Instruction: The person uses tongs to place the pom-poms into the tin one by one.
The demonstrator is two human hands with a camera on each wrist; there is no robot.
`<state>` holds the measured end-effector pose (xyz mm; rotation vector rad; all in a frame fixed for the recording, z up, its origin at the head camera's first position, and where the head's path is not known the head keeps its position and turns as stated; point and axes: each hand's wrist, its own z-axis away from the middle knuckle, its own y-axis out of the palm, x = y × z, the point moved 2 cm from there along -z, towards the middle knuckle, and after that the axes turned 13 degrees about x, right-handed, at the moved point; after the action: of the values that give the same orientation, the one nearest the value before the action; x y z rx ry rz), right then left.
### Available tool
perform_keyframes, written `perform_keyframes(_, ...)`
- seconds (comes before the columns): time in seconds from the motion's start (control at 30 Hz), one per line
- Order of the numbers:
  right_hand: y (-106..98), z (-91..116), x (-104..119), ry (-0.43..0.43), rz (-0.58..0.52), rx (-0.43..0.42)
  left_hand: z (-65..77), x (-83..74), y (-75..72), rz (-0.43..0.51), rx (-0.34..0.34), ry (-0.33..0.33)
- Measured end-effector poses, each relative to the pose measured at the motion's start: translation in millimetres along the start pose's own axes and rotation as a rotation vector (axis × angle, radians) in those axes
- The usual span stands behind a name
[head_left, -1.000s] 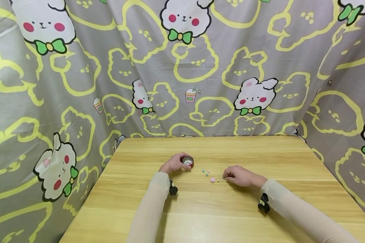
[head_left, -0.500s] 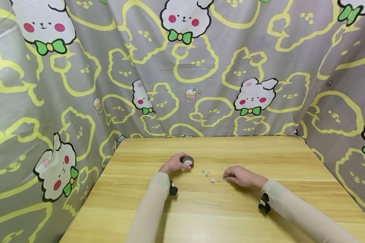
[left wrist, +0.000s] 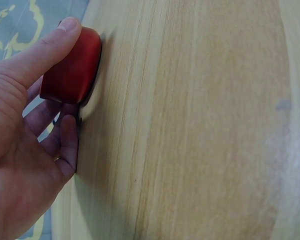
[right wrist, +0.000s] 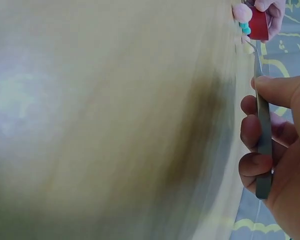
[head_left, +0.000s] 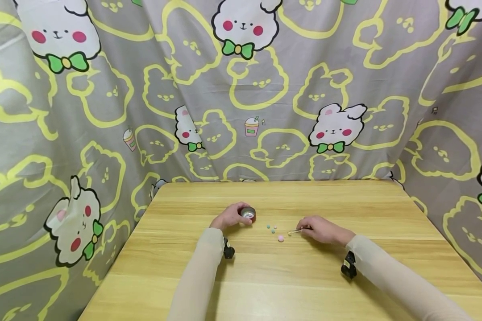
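My left hand [head_left: 230,216] grips a small round red container [head_left: 248,214] by its side, thumb on the near wall and fingers behind. In the left wrist view the red container [left wrist: 72,70] stands at the wood surface. Steel tweezers [right wrist: 264,130] lie between the thumb and curled fingers of my right hand [head_left: 321,229]. At their tips is a little yellow ball [head_left: 289,233], apparently pinched and just off the table. A larger pink ball [head_left: 280,238] lies left of it.
Two small teal balls [head_left: 273,231] and a tiny pink ball [head_left: 275,227] lie on the wooden table [head_left: 265,276] between the hands. A patterned grey curtain [head_left: 273,160] hangs behind the table's back edge and along both sides.
The tweezers' tips have come together at the yellow ball, and my right hand has moved slightly up and away from the pink ball with it. My left hand has stayed still.
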<state>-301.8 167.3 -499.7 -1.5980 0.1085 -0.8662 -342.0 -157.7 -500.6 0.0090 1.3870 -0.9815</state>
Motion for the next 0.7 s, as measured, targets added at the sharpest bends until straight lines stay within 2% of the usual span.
perform_keyframes(0.17,-3,-6,-2,0.027,-0.017,-0.003,-1.3,2.8,-0.4,-0.001,-0.001,0.002)
perform_keyframes(0.4,-10,-19,-2,0.007,-0.028,-0.035,-0.7,2.1,-0.8,0.0,-0.001,0.005)
perform_keyframes(0.7,-22,-41,3,0.001,-0.019,-0.024,-0.9,1.9,-0.2,-0.011,-0.003,-0.006)
